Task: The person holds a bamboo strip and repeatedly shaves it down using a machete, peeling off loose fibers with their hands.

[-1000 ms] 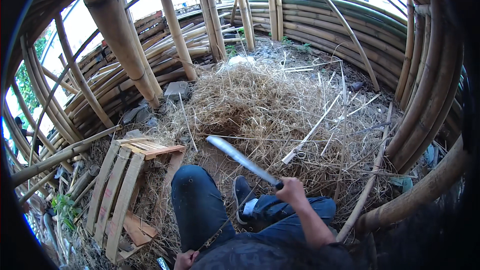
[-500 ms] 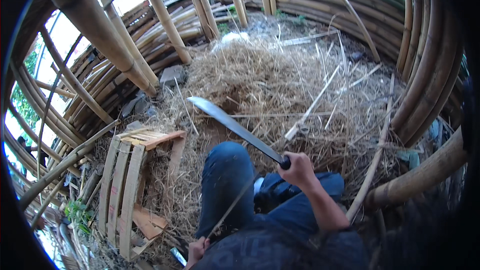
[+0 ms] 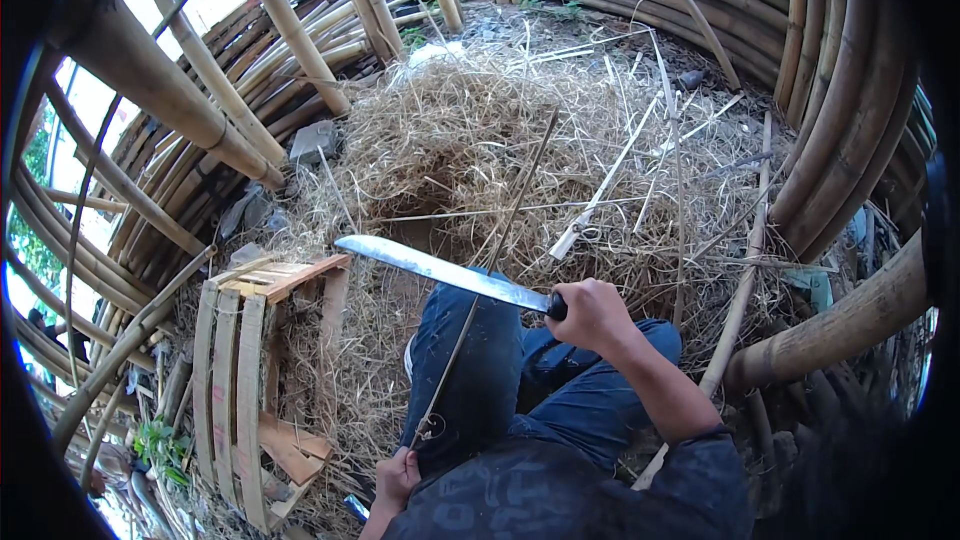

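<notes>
Right hand (image 3: 592,315) grips machete (image 3: 440,272); left hand (image 3: 397,477) holds bamboo strip (image 3: 490,270).

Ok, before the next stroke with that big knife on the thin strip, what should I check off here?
1. Right hand closed around the machete handle: ok.
2. Left hand gripping the lower end of the thin bamboo strip: ok.
3. Left hand away from the blade: ok.
4. Blade apart from the knee: not ok, it lies just above it.
5. Strip's far end free of the straw pile: cannot tell.
</notes>
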Demonstrator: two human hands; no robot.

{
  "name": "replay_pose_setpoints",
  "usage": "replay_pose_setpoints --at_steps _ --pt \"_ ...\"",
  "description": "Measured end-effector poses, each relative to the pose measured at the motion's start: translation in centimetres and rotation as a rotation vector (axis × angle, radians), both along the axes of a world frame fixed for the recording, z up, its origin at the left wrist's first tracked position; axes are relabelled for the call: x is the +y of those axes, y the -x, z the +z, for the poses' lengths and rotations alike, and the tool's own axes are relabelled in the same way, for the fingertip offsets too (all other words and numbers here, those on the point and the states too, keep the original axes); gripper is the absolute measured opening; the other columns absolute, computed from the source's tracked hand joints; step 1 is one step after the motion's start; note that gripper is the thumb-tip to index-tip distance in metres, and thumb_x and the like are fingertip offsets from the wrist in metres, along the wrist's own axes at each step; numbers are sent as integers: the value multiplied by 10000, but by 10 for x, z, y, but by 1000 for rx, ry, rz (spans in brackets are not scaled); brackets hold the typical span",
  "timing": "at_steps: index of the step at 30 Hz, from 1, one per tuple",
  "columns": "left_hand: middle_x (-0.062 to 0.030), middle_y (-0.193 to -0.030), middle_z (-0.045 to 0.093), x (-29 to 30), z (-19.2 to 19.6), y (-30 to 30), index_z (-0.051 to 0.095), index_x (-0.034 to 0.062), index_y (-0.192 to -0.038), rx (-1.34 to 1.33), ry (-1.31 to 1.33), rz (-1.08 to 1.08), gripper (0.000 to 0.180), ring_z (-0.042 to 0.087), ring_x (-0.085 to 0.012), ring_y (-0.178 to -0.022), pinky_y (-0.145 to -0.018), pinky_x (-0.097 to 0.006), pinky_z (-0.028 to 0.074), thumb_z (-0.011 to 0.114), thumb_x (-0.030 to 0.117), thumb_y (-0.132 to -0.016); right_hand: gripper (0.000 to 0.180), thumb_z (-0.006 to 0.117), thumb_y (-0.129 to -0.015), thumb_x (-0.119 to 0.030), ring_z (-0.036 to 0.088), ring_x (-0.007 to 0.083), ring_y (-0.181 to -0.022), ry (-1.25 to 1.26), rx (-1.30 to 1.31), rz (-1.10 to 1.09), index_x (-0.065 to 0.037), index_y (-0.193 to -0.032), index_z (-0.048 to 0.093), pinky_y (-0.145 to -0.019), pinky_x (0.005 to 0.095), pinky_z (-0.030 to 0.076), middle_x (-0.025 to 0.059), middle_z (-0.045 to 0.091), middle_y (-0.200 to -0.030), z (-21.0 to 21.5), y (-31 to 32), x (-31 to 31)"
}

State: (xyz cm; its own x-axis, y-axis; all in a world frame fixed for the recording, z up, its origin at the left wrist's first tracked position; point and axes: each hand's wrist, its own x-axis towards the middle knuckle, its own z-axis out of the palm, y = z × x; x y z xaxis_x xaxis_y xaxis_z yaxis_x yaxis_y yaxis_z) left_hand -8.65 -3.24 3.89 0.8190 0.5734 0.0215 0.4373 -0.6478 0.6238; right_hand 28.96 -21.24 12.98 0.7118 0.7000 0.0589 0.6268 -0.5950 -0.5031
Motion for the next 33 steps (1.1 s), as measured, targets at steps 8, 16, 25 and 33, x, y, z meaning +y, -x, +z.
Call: replay_pose_setpoints --at_steps 8,16,25,33 --pt "-211 -522 472 1 -8 -12 507 55 -689 -40 -39 -30 303 540 -417 -503 -427 -439 395 529 230 -936 219 680 -695 -283 669 335 -733 -38 -17 -235 -74 -760 679 -714 428 541 161 669 -747 -7 -54 -11" --pt "-215 -605 547 14 -56 15 615 74 -943 -45 -182 -149 129 574 -380 -529 -467 -445 424 501 135 -934 251 675 -709 -301 675 330 -700 -88 -149 -67 -58 -769 660 -664 441 539 165 665 -722 -1 -27 0" --pt "-222 -567 519 6 -18 -3 592 75 -877 -113 -134 -130 134 558 -388 -494 -449 -452 402 519 172 -932 231 707 -726 -284 684 328 -728 -52 -67 -302 -63 -784 682 -708 433 550 177 673 -735 -31 -45 -1" --pt "-221 -565 517 3 -19 -2 590 81 -872 -79 -120 -55 135 557 -390 -498 -451 -457 403 519 180 -932 215 659 -741 -280 674 324 -683 56 -201 -45 -66 -760 658 -666 446 542 156 666 -702 -2 -31 1"
